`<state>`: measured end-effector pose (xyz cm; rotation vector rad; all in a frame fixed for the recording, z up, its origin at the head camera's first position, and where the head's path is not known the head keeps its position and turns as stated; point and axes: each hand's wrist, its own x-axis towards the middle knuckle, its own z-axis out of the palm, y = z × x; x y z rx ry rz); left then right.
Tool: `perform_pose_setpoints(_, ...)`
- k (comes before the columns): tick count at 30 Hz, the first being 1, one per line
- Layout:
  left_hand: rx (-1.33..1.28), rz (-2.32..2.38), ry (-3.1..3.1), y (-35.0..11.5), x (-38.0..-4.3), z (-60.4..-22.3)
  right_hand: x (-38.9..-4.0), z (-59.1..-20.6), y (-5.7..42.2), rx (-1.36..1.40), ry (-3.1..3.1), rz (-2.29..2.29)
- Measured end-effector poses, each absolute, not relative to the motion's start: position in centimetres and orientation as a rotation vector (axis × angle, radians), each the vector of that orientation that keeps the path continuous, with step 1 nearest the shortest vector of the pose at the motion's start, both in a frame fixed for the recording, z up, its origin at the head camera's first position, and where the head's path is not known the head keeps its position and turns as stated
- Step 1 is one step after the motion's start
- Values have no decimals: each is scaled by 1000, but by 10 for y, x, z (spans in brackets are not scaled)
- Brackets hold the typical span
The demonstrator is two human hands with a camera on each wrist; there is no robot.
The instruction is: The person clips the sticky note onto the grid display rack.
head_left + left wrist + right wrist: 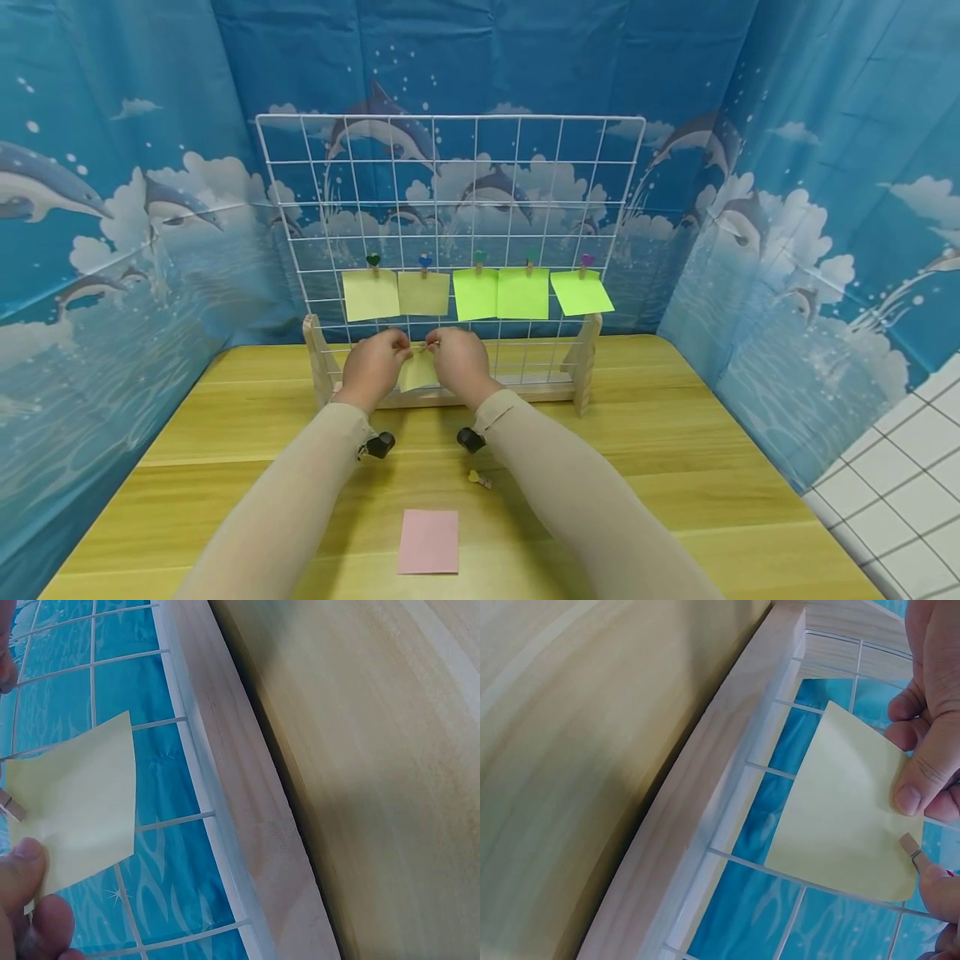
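A pale yellow sticky note [417,375] hangs at the lower part of a white wire grid [475,201]. My left hand [372,367] pinches its upper left edge between thumb and fingers, as the right wrist view shows on the note [844,810]. At the note's top edge, a small wooden clothespin [911,846] is gripped by my right hand [461,362], with a bit of red by the fingertips. In the left wrist view the clothespin [11,806] overlaps the note's edge. Whether it also clamps a grid wire is hidden.
Above the hands, a row of yellow and green notes [522,293] hangs from heart-topped clothespins [425,263]. Wooden feet [587,367] support the grid. On the table [660,467] lie a yellow-heart clothespin [480,479] and a pink note [428,542]. Dolphin-print curtains [90,250] surround the table.
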<state>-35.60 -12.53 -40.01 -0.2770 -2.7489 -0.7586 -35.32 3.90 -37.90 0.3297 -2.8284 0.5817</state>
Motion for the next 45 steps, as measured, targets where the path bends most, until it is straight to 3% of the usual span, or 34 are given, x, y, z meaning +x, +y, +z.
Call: perform_pose_setpoints(45, -301, -721, -2716, -125, -354, -402, -351, -395, 48, 465, -2749, 904)
